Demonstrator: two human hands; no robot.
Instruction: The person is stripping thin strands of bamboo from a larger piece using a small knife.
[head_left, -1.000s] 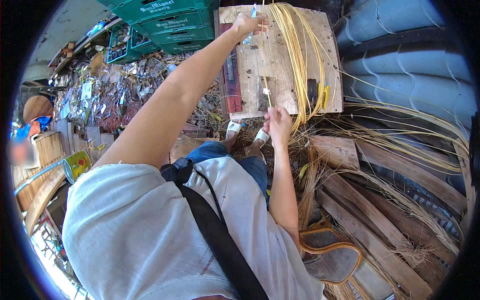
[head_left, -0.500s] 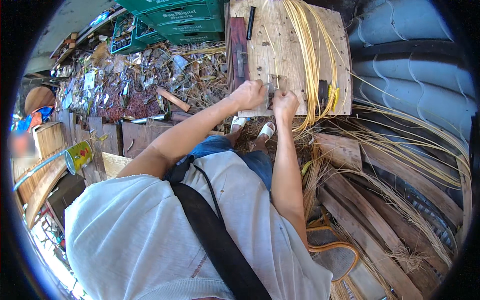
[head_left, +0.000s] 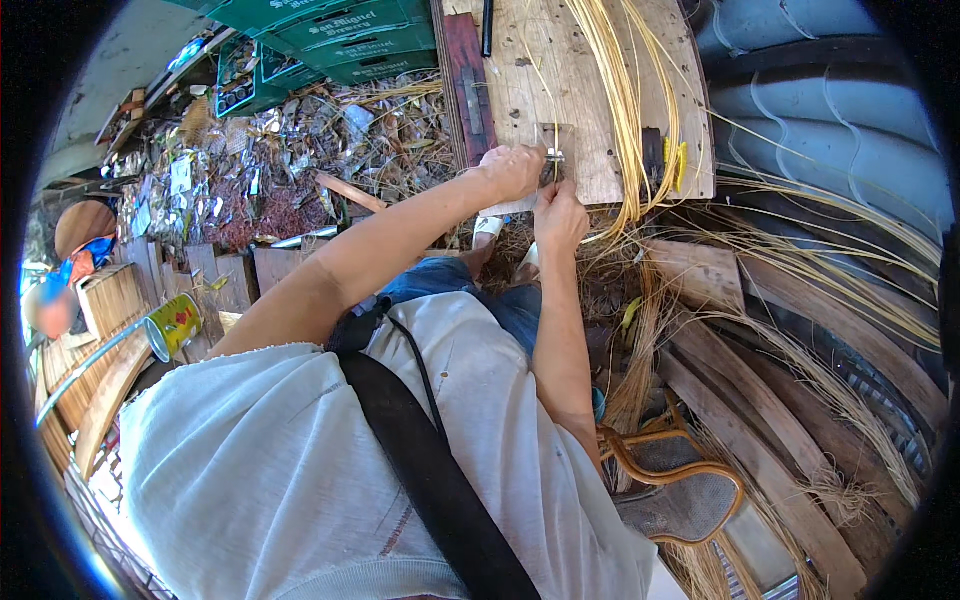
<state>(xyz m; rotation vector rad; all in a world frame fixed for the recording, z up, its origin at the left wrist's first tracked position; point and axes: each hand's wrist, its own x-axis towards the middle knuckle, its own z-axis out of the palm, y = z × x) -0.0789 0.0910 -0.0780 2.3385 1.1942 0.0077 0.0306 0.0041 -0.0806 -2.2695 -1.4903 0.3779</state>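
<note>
Both my hands work close together at the near edge of a wooden board (head_left: 590,120). My left hand (head_left: 513,172) is closed beside a small metal fitting with a clear plate (head_left: 554,150). What its fingers hold is hidden. Just below the fitting, my right hand (head_left: 561,212) is closed in a pinch; whatever is in it is too small to make out. A thin pale cane strip (head_left: 540,75) runs down the board toward the fitting. Right of my hands lies a looped bundle of yellowish cane strips (head_left: 622,110), hanging over the near edge.
A dark red wooden bar (head_left: 470,90) and a black rod (head_left: 487,28) lie on the board's left. Green crates (head_left: 350,45) stand beyond litter. Planks (head_left: 760,400), loose strips and a cane-framed seat (head_left: 685,490) crowd the right. A yellow can (head_left: 172,327) is at left.
The view has shifted, so the board sits higher in the picture. My left hand has come nearer the metal fitting, and my right hand has moved slightly toward me below it.
</note>
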